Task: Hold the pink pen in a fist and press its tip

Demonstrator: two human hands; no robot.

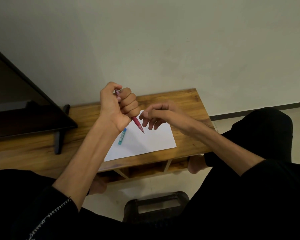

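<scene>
My left hand (117, 105) grips a red mechanical pencil (138, 124) in a fist, thumb over its top end, tip pointing down at a white sheet of paper (151, 141). My right hand (157, 115) hovers just right of the pencil's tip, fingers loosely curled and holding nothing. A small teal lead case (122, 136) with a blue cap lies on the sheet's left part, below my left wrist.
The paper lies on a low wooden table (189, 104) with open compartments under its front edge. A dark flat screen (16, 104) on black feet stands at the left. A black stool (156, 203) sits on the floor between my knees. A wall is behind.
</scene>
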